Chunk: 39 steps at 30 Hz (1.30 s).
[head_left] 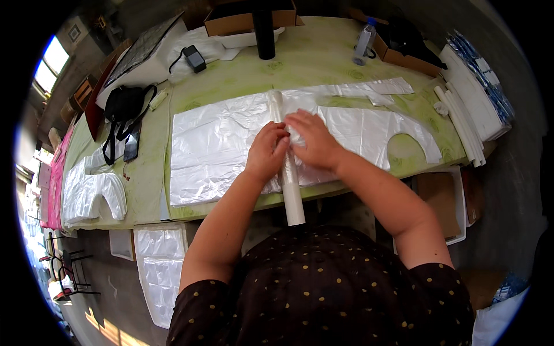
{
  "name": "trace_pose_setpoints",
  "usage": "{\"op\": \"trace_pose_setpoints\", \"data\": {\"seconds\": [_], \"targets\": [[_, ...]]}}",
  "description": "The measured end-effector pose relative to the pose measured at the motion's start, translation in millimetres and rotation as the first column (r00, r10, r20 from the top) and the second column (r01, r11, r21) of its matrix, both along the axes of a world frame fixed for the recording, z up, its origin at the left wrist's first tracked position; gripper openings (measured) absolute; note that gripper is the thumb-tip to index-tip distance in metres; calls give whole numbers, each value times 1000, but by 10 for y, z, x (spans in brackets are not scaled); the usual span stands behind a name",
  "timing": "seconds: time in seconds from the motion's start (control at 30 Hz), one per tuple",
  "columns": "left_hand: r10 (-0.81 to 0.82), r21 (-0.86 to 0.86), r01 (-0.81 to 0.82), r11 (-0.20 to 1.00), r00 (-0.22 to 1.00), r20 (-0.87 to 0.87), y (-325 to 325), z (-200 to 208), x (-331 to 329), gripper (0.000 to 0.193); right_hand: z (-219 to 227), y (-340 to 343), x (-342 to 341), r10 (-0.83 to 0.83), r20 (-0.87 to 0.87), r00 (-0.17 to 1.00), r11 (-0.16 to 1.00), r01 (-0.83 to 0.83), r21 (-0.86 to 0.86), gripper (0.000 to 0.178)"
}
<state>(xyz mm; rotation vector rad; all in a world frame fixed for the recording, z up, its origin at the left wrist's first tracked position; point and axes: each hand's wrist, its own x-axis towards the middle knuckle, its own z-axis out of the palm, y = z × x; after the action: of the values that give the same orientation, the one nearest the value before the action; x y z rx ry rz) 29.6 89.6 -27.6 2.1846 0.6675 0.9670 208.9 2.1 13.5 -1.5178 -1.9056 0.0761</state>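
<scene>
A long white tube (292, 199) lies across a flat stack of thin, shiny white plastic bags (210, 141), its near end sticking out past the table edge. Clear film seems wrapped about its far part. My left hand (269, 151) rests on the left side of the tube with curled fingers; whatever is between them is hidden. On the other side, my right hand (316, 140) lies over the film with its fingers stretched out, slightly blurred. The bags' right end has a curved cut-out and two handle-like strips, one of them spread toward the far right.
Folded white bags (95, 193) lie at the left, by a black pouch (126, 104) and a phone (132, 146). Farther back stand a black cylinder (264, 36), a cardboard box (239, 23) and a water bottle (364, 43). White tubes (460, 127) lie at the right edge.
</scene>
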Motion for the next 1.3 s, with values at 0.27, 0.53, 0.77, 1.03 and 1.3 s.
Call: {"op": "trace_pose_setpoints", "data": {"seconds": [0.27, 0.53, 0.77, 1.03, 1.3], "targets": [[-45, -55, 78, 995, 893, 448, 1, 564, -94, 22, -29, -554, -676, 239, -95, 966, 956, -251, -153, 56], [-100, 191, 199, 961, 898, -429, 58, 542, -647, 24, 64, -894, -730, 248, -189, 950, 967, -233, 100, 25], [-72, 288, 238, 928, 871, -486, -336, 777, -964, 43, -2, -1243, -761, 340, -318, 885, 940, -312, 136, 26], [576, 472, -376, 798, 706, -412, -178, 923, -1612, 39, -95, -1399, -625, 261, -397, 880, 965, -236, 110, 26], [529, 295, -547, 784, 338, -779, 15, 663, -1548, 89, -123, -1414, -677, 329, -422, 845, 944, -311, 111, 27]]}}
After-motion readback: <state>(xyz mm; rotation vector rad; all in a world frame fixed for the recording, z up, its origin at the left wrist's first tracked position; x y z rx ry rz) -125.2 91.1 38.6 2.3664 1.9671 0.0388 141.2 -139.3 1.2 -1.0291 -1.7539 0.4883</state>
